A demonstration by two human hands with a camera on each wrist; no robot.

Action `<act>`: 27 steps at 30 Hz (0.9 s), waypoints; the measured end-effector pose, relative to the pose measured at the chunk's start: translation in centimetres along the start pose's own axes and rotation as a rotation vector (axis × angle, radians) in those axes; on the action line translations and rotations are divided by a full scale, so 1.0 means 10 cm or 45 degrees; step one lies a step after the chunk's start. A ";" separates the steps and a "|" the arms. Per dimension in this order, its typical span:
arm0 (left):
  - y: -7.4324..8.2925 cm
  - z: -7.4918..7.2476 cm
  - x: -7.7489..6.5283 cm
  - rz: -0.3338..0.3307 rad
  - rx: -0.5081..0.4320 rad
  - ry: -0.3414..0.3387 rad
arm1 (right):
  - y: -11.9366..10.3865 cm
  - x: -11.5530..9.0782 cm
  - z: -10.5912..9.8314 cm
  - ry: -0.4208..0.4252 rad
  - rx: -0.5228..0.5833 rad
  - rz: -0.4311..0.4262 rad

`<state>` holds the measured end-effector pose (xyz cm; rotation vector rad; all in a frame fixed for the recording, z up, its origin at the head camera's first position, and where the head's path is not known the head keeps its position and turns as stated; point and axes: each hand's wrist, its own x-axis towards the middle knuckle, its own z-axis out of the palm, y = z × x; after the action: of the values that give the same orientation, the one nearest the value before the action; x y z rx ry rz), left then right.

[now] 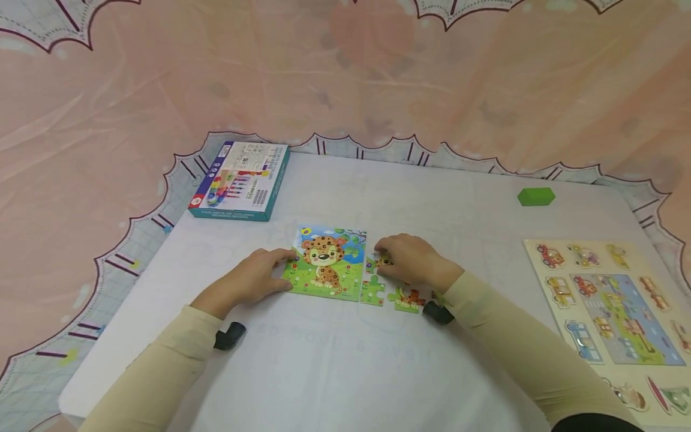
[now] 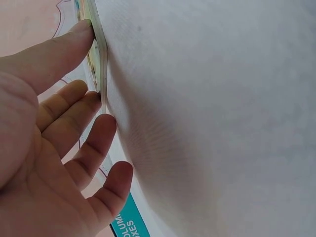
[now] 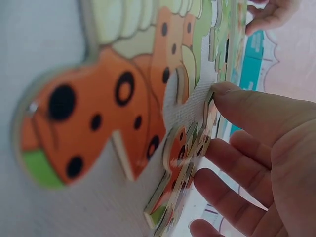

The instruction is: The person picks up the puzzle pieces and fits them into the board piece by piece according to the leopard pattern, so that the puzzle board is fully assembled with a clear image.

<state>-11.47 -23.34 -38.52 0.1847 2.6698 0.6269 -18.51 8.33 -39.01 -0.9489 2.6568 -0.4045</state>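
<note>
A square puzzle picture [image 1: 326,264] of a spotted leopard cub lies flat on the white table. At its left edge my left hand [image 1: 251,277] rests with thumb and fingers spread, the fingertips touching the board's side. Just right of the picture, my right hand [image 1: 412,258] pinches a spotted jigsaw piece [image 1: 383,260] between thumb and index finger, low over the table. Below that hand lie a green jigsaw piece [image 1: 372,292] and an orange-spotted jigsaw piece [image 1: 410,298]. Close up in the right wrist view is a large orange piece [image 3: 98,108] with black spots.
A flat teal-sided box [image 1: 240,180] lies at the back left. Toward the back right is a green block [image 1: 536,196]. A wooden vehicle puzzle board [image 1: 561,300] lies along the right side. Black wrist cameras [image 1: 229,336] sit under both forearms.
</note>
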 end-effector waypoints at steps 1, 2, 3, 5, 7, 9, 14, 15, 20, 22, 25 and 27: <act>0.00 0.00 0.00 0.000 -0.002 -0.001 | 0.00 0.00 0.00 -0.001 0.001 0.000; 0.00 0.00 0.00 0.001 -0.002 0.000 | 0.00 -0.01 0.00 -0.003 0.002 0.000; 0.00 0.00 -0.01 0.002 -0.002 0.000 | 0.00 -0.01 -0.01 -0.005 0.003 -0.001; 0.00 0.00 -0.01 0.000 -0.001 0.000 | 0.00 -0.01 -0.01 -0.008 0.004 -0.003; 0.00 0.00 0.00 -0.001 0.002 0.001 | 0.00 -0.02 -0.01 -0.008 0.005 -0.006; -0.01 0.01 0.00 -0.002 0.005 0.002 | 0.00 -0.03 -0.02 -0.008 0.002 -0.007; -0.01 0.01 0.00 -0.002 0.006 0.006 | -0.01 -0.04 -0.02 -0.004 -0.006 -0.003; -0.01 0.02 0.00 -0.004 0.004 0.007 | -0.01 -0.04 -0.02 -0.004 -0.006 -0.003; -0.01 0.02 -0.01 0.000 0.000 0.008 | -0.02 -0.03 -0.03 0.000 0.010 0.002; -0.01 0.02 -0.01 0.001 -0.002 0.010 | -0.02 -0.03 -0.03 0.002 0.022 0.009; -0.01 0.01 -0.01 0.006 0.000 0.010 | -0.02 -0.02 -0.02 0.003 0.031 0.019; -0.01 0.01 -0.01 0.001 -0.002 0.011 | -0.03 -0.02 -0.02 0.003 0.031 0.020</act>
<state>-11.31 -23.43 -38.64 0.1828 2.6773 0.6316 -18.29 8.26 -38.70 -0.9202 2.6534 -0.4339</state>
